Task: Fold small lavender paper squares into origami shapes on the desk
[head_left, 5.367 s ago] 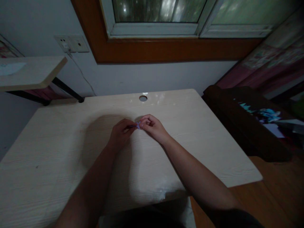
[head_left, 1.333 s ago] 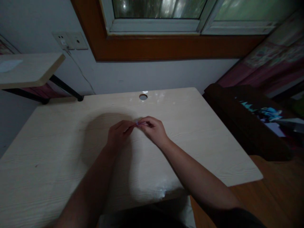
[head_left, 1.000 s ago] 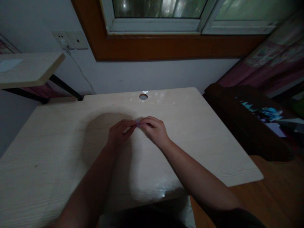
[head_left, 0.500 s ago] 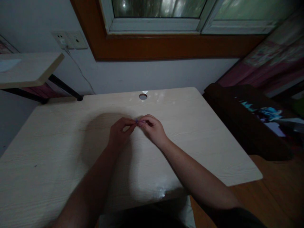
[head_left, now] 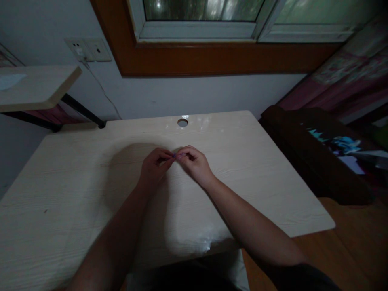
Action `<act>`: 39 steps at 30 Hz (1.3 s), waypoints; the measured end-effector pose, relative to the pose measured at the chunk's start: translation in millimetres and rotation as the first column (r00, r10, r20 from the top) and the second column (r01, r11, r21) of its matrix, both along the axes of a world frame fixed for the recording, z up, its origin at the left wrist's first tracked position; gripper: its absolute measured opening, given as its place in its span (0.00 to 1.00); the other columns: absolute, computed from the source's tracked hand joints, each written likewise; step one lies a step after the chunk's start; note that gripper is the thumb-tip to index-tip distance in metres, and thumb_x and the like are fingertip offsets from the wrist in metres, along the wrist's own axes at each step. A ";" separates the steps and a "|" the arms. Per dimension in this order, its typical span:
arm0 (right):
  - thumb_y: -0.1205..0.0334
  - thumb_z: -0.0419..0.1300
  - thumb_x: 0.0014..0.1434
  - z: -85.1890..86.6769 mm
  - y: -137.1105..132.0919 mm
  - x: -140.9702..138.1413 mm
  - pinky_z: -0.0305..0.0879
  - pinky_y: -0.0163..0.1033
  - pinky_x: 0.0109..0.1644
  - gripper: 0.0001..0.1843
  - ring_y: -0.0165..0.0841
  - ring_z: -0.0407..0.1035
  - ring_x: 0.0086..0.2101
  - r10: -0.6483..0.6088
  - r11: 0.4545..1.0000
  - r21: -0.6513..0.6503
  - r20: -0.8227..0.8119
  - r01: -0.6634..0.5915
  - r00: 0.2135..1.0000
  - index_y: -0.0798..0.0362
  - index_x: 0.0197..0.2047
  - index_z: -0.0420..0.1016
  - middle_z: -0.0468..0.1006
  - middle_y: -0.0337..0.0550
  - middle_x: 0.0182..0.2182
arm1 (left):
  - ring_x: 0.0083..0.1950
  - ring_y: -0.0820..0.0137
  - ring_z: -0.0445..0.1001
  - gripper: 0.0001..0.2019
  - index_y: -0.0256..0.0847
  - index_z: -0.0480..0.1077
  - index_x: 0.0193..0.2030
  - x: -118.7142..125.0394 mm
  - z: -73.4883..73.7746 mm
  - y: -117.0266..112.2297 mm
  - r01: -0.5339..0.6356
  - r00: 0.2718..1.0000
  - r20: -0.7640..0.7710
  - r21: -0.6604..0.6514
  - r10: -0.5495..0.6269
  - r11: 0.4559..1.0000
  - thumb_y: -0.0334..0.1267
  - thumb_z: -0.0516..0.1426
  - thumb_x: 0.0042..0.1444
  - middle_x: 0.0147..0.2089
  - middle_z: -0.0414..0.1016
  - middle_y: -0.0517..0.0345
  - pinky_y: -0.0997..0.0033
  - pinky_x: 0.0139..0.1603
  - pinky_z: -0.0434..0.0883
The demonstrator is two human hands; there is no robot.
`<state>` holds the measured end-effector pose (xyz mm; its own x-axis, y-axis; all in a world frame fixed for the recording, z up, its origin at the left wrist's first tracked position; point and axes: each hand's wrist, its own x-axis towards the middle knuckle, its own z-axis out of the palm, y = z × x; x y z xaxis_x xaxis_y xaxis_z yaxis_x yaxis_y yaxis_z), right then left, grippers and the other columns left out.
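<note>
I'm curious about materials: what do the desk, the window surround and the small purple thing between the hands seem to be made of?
The desk looks like pale wood or wood-effect laminate: fine grain, glossy reflections. The window surround is probably varnished wood: reddish-brown, softly shiny. The purple thing is too small and too hidden by fingertips to tell.

1. Dim throughout, near-black past the right edge of the surface (head_left: pixel 257 173).
2. Soft-edged shadow (head_left: pixel 121 173) left of its centre.
3. Glare (head_left: pixel 206 245) flecks its near and far edges; pale streaks in the window (head_left: pixel 200 10).
4. Sides stretched wide-angle; small purple piece (head_left: pixel 174 154) indistinct.
</note>
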<state>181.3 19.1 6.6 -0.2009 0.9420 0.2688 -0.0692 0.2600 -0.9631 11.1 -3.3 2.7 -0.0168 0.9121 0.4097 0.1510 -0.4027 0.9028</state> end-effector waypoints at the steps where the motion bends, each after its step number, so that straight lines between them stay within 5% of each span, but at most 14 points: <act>1: 0.56 0.68 0.55 -0.4 -0.2 -0.5 0.63 0.36 0.39 0.07 0.30 0.68 0.33 0.009 1.000 -0.030 -0.020 -0.010 1.000 0.51 0.33 0.78 0.76 0.39 0.32 | 0.40 0.70 0.75 0.07 0.40 0.73 0.33 0.1 0.2 -0.2 0.001 1.000 0.008 -0.004 -0.001 1.000 0.38 0.66 0.52 0.39 0.76 0.55 0.70 0.43 0.74; 13: 0.55 0.69 0.50 1.8 -0.3 -5.3 0.62 0.35 0.34 0.11 0.28 0.66 0.28 0.026 0.975 -0.217 -0.104 -0.048 0.994 0.51 0.33 0.77 0.76 0.37 0.27 | 0.39 0.70 0.76 0.10 0.40 0.72 0.32 1.0 -1.7 2.1 -0.045 0.999 0.014 -0.097 0.047 0.994 0.42 0.67 0.51 0.38 0.76 0.56 0.69 0.42 0.73; 27: 0.54 0.69 0.51 -0.1 1.8 -3.1 0.67 0.37 0.41 0.11 0.30 0.70 0.32 0.019 0.982 -0.185 -0.135 -0.044 0.991 0.51 0.34 0.79 0.79 0.40 0.32 | 0.40 0.67 0.76 0.10 0.41 0.75 0.35 -0.1 -3.8 4.3 -0.075 0.997 0.007 -0.131 0.076 0.989 0.44 0.66 0.51 0.38 0.78 0.55 0.66 0.46 0.73; 39: 0.55 0.72 0.49 -10.0 6.3 -3.2 0.69 0.38 0.41 0.12 0.29 0.72 0.31 0.055 0.961 -0.254 -0.206 -0.108 0.977 0.52 0.34 0.78 0.80 0.39 0.30 | 0.34 0.69 0.77 0.13 0.41 0.76 0.34 1.4 0.6 1.3 -0.132 0.991 -0.016 -0.216 0.131 0.967 0.47 0.68 0.48 0.33 0.79 0.58 0.69 0.39 0.74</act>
<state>178.0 25.5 -3.4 -0.2485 0.9670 0.0561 -0.2730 -0.0144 -0.9619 12.4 -2.0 3.3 -0.1422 0.9688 0.2028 0.1908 -0.1742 0.9661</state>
